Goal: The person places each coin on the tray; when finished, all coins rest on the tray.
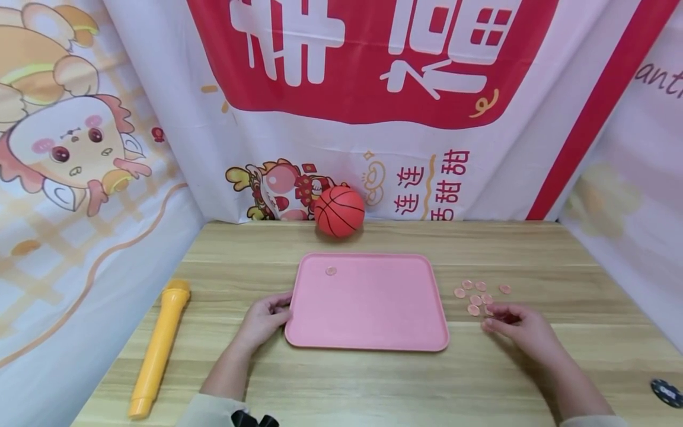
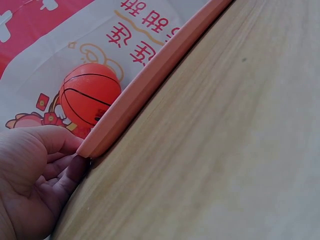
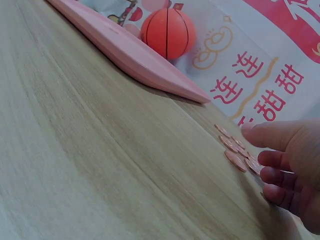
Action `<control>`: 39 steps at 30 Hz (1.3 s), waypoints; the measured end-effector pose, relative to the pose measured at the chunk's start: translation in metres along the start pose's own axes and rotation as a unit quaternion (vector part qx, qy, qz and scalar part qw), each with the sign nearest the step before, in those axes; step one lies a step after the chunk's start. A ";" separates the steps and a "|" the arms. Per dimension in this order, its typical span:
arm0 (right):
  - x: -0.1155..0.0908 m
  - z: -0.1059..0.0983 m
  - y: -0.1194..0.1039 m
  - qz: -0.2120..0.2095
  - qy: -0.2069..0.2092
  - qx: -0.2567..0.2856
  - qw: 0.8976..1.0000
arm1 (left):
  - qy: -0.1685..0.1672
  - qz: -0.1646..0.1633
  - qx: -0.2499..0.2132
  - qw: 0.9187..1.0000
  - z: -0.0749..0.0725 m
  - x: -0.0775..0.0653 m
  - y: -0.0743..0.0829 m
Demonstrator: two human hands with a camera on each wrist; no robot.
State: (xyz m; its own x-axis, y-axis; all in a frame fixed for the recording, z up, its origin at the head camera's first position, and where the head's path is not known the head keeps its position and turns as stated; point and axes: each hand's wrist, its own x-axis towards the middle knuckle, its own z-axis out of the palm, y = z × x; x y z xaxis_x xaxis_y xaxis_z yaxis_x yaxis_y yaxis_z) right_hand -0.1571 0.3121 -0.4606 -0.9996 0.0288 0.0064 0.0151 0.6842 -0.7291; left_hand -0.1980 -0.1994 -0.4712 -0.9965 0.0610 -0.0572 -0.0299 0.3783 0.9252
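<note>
In the head view my left hand [image 1: 261,322] holds the left edge of a flat pink tray [image 1: 368,344], thumb and fingers at its rim. The left wrist view shows that hand [image 2: 35,170] pinching the tray's corner [image 2: 107,132]. A single copper-coloured coin [image 1: 331,271] lies on the tray near its far left corner. Right of the tray, several similar coins [image 1: 476,300] lie loosely grouped on the table. My right hand [image 1: 525,332] is low at their near side, thumb and fingers bent and apart. Close by its fingertips lie coins [image 3: 235,161] in the right wrist view.
An orange-red toy basketball [image 1: 339,212] sits behind the tray, against the printed cloth backdrop [image 1: 299,130]. A yellow toy microphone [image 1: 160,350] lies at the left of the wooden table [image 1: 331,385]. A dark round chip [image 1: 667,392] is at the right edge.
</note>
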 end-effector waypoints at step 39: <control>0.000 0.005 -0.004 -0.059 -0.030 -0.055 0.996 | 0.003 -0.003 -0.013 1.000 0.001 0.001 -0.001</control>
State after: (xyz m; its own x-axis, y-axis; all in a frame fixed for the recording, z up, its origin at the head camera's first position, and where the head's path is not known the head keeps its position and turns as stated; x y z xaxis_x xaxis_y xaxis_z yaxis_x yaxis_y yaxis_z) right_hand -0.1569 0.3061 -0.4613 -0.9942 -0.0977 0.0451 -0.1036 0.7558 -0.6466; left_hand -0.1985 -0.1992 -0.4728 -0.9968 0.0528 -0.0607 -0.0381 0.3539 0.9345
